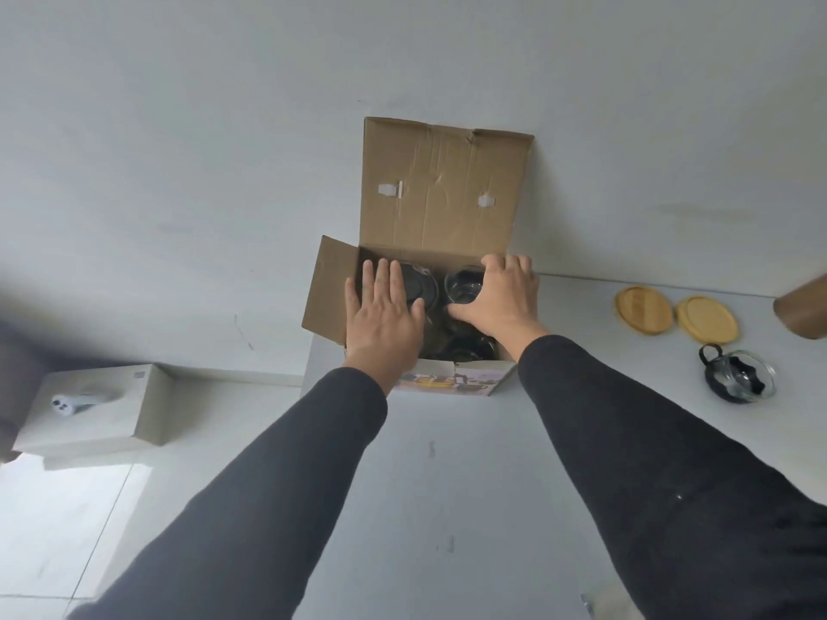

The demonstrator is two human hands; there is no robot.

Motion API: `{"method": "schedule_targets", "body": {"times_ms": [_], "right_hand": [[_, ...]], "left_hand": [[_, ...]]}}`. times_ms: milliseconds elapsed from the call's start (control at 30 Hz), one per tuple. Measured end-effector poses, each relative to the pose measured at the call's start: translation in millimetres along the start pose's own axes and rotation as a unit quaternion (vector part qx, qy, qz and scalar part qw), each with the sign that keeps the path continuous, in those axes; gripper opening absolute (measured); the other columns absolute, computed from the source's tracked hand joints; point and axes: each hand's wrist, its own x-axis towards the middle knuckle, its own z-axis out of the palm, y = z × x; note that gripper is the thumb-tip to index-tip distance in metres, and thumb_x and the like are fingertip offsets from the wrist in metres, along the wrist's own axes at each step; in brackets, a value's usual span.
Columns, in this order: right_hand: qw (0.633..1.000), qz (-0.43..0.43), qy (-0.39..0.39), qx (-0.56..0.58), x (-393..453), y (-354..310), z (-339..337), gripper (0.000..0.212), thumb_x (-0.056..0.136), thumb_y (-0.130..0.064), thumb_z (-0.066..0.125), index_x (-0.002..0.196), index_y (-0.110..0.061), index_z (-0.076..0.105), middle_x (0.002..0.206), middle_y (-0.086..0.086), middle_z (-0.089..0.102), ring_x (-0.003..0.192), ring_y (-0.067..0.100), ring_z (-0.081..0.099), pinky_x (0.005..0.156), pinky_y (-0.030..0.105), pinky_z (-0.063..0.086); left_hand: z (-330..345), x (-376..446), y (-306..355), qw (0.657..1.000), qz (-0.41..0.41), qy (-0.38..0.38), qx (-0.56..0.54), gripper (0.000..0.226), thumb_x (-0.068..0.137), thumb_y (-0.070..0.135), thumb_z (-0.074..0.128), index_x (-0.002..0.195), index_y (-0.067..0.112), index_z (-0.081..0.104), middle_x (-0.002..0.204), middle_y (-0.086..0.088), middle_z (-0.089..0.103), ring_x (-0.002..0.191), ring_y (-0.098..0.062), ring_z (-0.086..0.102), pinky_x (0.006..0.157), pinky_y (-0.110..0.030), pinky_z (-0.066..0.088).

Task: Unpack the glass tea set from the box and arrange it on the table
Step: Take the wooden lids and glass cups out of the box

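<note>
An open cardboard box (443,194) stands at the table's far edge against the wall, its lid flap upright. Dark glass cups (463,284) sit inside it. My left hand (385,315) hovers flat over the box's left side, fingers spread and empty. My right hand (501,297) reaches into the right side with fingers curled around a glass cup; whether it grips the cup is unclear. To the right, on the table, lies a glass teapot (738,375) with a black handle. Behind it are two round bamboo coasters (643,310).
The white table (447,485) runs along a white wall. A brown cardboard object (803,311) pokes in at the right edge. Left of the table, lower down, a white box (94,413) carries a small white device (65,404). Pale floor shows at lower left.
</note>
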Motion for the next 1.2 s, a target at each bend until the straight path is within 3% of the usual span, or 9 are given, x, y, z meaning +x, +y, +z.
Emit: {"method": "schedule_targets", "body": {"times_ms": [133,233,367,500,667,800,967,1100,1200], "right_hand": [[0.986,-0.012,0.091,0.136,-8,-1,-21,0.083,0.059,-0.052,0.08,0.123,-0.008,0.049,0.119,0.01,0.046,0.104,0.022,0.048,0.086,0.028,0.045],[0.969,0.0,0.138,0.205,-14,7,-43,0.083,0.056,-0.042,0.085,0.121,-0.007,0.048,0.119,0.01,0.042,0.091,0.011,0.041,0.075,0.018,0.042],[0.946,0.057,0.195,0.253,-32,42,-59,0.079,0.054,-0.031,0.087,0.116,-0.003,0.047,0.115,0.01,0.042,0.093,0.008,0.035,0.073,0.007,0.031],[0.928,0.13,0.232,0.262,-55,100,-60,0.079,0.054,-0.029,0.088,0.115,-0.001,0.047,0.113,0.011,0.048,0.103,0.02,0.045,0.076,0.007,0.027],[0.914,0.2,0.225,0.273,-85,181,-51,0.077,0.055,-0.032,0.088,0.117,-0.008,0.048,0.115,0.006,0.052,0.105,0.02,0.053,0.088,0.021,0.042],[0.912,0.227,0.192,0.281,-97,236,-28,0.079,0.055,-0.039,0.087,0.117,-0.008,0.047,0.113,0.006,0.054,0.103,0.021,0.054,0.091,0.036,0.049],[0.91,0.231,0.134,0.318,-95,282,-1,0.086,0.06,-0.04,0.085,0.126,-0.008,0.042,0.119,0.006,0.051,0.105,0.019,0.051,0.093,0.027,0.045],[0.906,0.221,0.112,0.343,-85,303,12,0.085,0.061,-0.036,0.086,0.127,-0.006,0.041,0.12,0.006,0.049,0.104,0.015,0.048,0.088,0.017,0.037],[0.909,0.205,0.106,0.346,-82,311,24,0.083,0.06,-0.033,0.087,0.124,-0.004,0.043,0.119,0.008,0.049,0.104,0.018,0.049,0.087,0.016,0.037]], "left_hand": [[-4,0,1,1.0,-0.007,-0.01,-0.013,0.064,0.1,0.044,0.01,0.152,0.012,-0.006,0.161,-0.006,-0.008,0.147,-0.024,-0.015,0.118,-0.045,-0.009],[-14,1,12,1.0,-0.005,0.002,-0.024,0.065,0.1,0.047,0.013,0.153,0.012,-0.003,0.161,-0.006,-0.008,0.147,-0.026,-0.015,0.117,-0.049,-0.008],[-27,-1,57,0.995,0.073,0.034,-0.053,0.064,0.101,0.042,0.02,0.153,0.011,-0.001,0.161,-0.006,-0.006,0.147,-0.026,-0.014,0.118,-0.047,-0.004],[-21,-15,119,0.983,0.16,0.015,-0.085,0.062,0.101,0.032,0.028,0.152,0.009,0.001,0.161,-0.004,-0.004,0.147,-0.023,-0.013,0.119,-0.042,-0.001],[21,-34,183,0.969,0.231,-0.057,-0.067,0.068,0.1,0.03,0.034,0.152,0.008,-0.003,0.161,-0.005,-0.007,0.147,-0.023,-0.015,0.12,-0.038,-0.002],[63,-40,220,0.965,0.214,-0.149,-0.031,0.072,0.1,0.034,0.037,0.151,0.008,-0.005,0.16,-0.008,-0.009,0.147,-0.025,-0.013,0.12,-0.04,0.002],[102,-35,247,0.963,0.121,-0.241,-0.019,0.092,0.094,0.042,0.052,0.15,0.005,-0.01,0.159,-0.012,-0.014,0.147,-0.029,-0.013,0.119,-0.045,0.008],[117,-32,255,0.96,0.086,-0.266,-0.009,0.103,0.088,0.039,0.063,0.15,0.005,-0.013,0.157,-0.012,-0.021,0.146,-0.029,-0.018,0.119,-0.047,0.007],[118,-27,262,0.957,0.073,-0.281,0.0,0.107,0.087,0.036,0.066,0.149,0.007,-0.016,0.156,-0.013,-0.025,0.145,-0.03,-0.021,0.119,-0.047,0.006]]}}
